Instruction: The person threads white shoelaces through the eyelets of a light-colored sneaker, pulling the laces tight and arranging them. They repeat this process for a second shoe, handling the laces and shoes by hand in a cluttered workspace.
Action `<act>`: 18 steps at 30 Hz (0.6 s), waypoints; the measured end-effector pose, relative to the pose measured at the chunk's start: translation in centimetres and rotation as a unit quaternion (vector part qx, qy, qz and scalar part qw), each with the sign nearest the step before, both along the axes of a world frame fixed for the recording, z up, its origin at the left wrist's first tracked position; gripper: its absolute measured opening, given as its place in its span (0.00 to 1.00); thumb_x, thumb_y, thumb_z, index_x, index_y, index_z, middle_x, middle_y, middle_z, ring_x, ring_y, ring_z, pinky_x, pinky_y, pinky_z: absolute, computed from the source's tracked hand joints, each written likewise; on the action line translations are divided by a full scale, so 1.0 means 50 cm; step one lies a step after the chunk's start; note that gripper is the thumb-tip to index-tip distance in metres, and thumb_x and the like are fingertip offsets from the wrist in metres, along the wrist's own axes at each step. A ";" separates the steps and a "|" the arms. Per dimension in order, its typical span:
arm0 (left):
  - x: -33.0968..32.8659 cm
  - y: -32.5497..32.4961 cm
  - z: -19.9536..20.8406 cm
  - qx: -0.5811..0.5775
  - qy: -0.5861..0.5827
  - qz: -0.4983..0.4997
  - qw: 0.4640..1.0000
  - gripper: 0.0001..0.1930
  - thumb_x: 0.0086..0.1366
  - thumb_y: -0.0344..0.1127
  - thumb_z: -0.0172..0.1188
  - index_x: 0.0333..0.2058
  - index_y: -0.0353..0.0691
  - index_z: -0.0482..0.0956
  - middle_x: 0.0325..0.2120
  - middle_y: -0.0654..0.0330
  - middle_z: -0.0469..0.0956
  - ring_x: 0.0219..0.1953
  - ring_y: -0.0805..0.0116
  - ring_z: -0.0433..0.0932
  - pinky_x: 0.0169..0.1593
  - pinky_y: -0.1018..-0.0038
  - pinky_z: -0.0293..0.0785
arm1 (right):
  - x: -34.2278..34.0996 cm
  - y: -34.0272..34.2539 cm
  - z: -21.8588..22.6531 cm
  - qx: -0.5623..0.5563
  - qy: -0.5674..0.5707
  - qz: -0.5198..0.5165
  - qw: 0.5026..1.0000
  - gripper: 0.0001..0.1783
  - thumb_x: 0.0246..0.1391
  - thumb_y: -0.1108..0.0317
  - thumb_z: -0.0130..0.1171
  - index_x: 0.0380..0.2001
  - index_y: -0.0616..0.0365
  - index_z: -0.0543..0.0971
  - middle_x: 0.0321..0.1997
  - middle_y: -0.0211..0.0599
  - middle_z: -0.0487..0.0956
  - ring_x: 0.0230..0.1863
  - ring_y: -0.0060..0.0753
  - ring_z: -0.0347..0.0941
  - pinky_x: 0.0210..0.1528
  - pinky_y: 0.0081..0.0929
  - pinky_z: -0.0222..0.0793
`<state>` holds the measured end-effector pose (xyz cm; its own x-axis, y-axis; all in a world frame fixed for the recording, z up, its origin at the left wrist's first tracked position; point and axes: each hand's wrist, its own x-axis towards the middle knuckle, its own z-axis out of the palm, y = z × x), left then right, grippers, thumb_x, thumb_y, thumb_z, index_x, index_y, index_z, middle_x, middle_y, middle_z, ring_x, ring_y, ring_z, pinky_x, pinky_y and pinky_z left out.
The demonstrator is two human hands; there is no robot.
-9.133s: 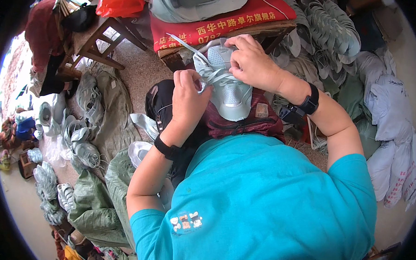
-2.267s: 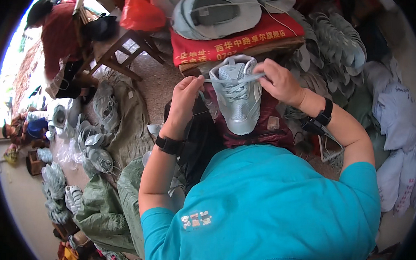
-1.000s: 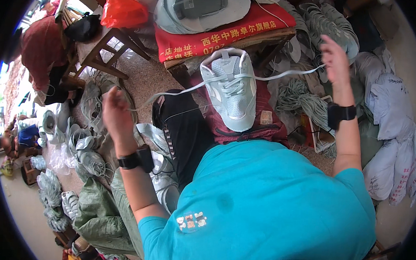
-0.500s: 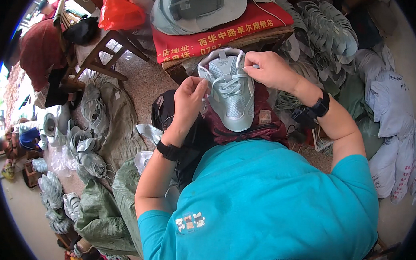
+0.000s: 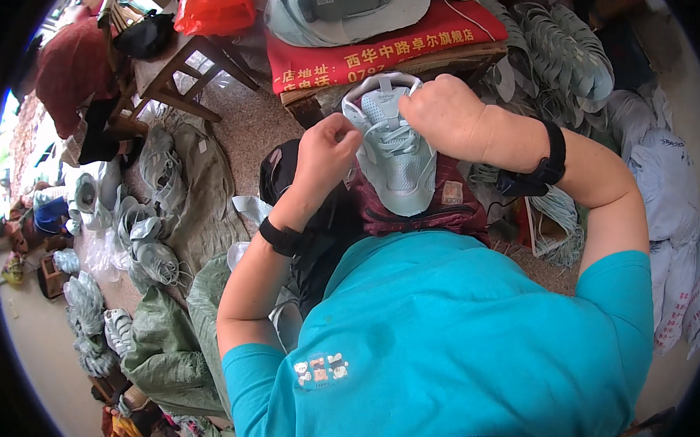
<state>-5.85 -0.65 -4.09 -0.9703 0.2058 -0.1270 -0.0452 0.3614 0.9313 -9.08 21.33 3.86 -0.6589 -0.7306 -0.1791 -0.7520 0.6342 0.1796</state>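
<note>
A pale grey-green sneaker upper [image 5: 397,170] lies across my lap, its toe toward me and its collar away. White-green laces [image 5: 398,141] cross its tongue. My left hand [image 5: 327,151] is closed at the upper's left edge, thumb and fingers curled together; whatever lies between them is too small to make out. At the right top eyelets my right hand [image 5: 454,120] is closed with its back turned up, covering part of the collar. Its fingertips are hidden, so what they grip cannot be seen.
Just beyond the upper stands a low wooden table with a red cloth [image 5: 483,29] and pale shoe pieces [image 5: 335,15]. A wooden stool [image 5: 180,74] is at far left. Bundled uppers [image 5: 564,56] and white sacks [image 5: 664,185] line the right; green sacks [image 5: 176,344] lie left.
My right hand has rolled over, its back now up and its fingers tucked from view. The left hand has shifted slightly, its fingers curling in. The upper stays on my lap.
</note>
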 end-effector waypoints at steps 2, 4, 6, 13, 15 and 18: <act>0.002 0.010 0.021 -0.137 0.125 -0.010 0.983 0.06 0.58 0.31 0.58 0.27 0.34 0.76 0.22 0.59 0.76 0.24 0.65 0.74 0.29 0.70 0.69 | 0.009 -0.006 -0.010 0.009 0.022 0.014 1.000 0.12 0.43 0.69 0.61 0.34 0.62 0.76 0.22 0.40 0.81 0.27 0.41 0.81 0.31 0.36 0.76; 0.000 0.021 0.040 -0.231 0.201 -0.017 0.952 0.07 0.56 0.32 0.58 0.26 0.34 0.74 0.23 0.53 0.76 0.27 0.55 0.76 0.31 0.63 0.71 | 0.018 -0.008 -0.009 -0.026 0.044 0.007 0.999 0.17 0.44 0.70 0.60 0.39 0.64 0.73 0.22 0.41 0.80 0.26 0.41 0.81 0.31 0.36 0.76; -0.006 0.030 0.052 -0.282 0.231 -0.021 0.931 0.07 0.54 0.33 0.58 0.25 0.34 0.73 0.25 0.48 0.75 0.30 0.47 0.76 0.34 0.57 0.72 | 0.019 -0.008 -0.006 -0.028 0.025 -0.009 0.999 0.21 0.45 0.71 0.60 0.44 0.66 0.70 0.21 0.42 0.80 0.26 0.41 0.81 0.31 0.36 0.76; 0.002 0.042 0.023 -0.241 0.309 -0.015 0.920 0.07 0.56 0.31 0.57 0.24 0.34 0.73 0.23 0.50 0.76 0.28 0.51 0.77 0.32 0.62 0.73 | -0.021 0.014 0.005 -0.005 -0.134 -0.045 0.990 0.23 0.45 0.74 0.59 0.45 0.68 0.65 0.25 0.51 0.80 0.29 0.51 0.80 0.31 0.42 0.75; -0.005 0.042 0.011 -0.168 0.202 0.004 0.965 0.06 0.56 0.30 0.56 0.24 0.33 0.74 0.22 0.51 0.77 0.26 0.53 0.78 0.30 0.66 0.73 | -0.039 0.017 0.010 -0.010 -0.185 -0.085 0.979 0.19 0.49 0.73 0.58 0.43 0.68 0.66 0.29 0.56 0.79 0.34 0.57 0.79 0.33 0.45 0.74; -0.040 0.030 -0.004 0.024 -0.040 0.023 0.999 0.07 0.57 0.30 0.56 0.26 0.32 0.76 0.21 0.51 0.78 0.23 0.56 0.78 0.29 0.70 0.72 | -0.059 0.020 0.001 -0.007 -0.173 -0.049 0.984 0.15 0.50 0.71 0.60 0.40 0.65 0.70 0.28 0.51 0.80 0.34 0.56 0.79 0.34 0.47 0.74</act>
<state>-7.85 0.84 -4.30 -0.9660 0.1689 -0.1956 -0.1356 0.3130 0.9400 -12.03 22.35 3.90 -0.6280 -0.6707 -0.3946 -0.7016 0.7074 -0.0857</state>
